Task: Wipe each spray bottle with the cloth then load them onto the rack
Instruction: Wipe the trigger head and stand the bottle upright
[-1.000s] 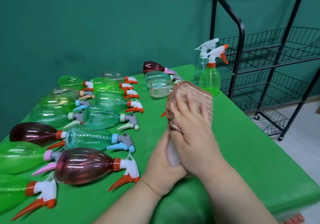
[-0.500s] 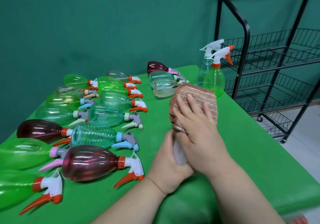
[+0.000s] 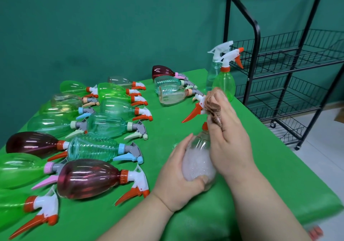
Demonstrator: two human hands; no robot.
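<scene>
Your left hand [image 3: 178, 168] gripped the clear plastic spray bottle [image 3: 197, 164] at near centre, your right hand [image 3: 229, 142] clutched the brown cloth [image 3: 214, 108] round its sprayer, and the black wire rack [image 3: 290, 69], far right, showed no bottles, so most work seemingly remained.

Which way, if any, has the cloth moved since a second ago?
Yes. The cloth in the right hand has slid up the held bottle to its trigger head, nearer the upright green bottle.
</scene>
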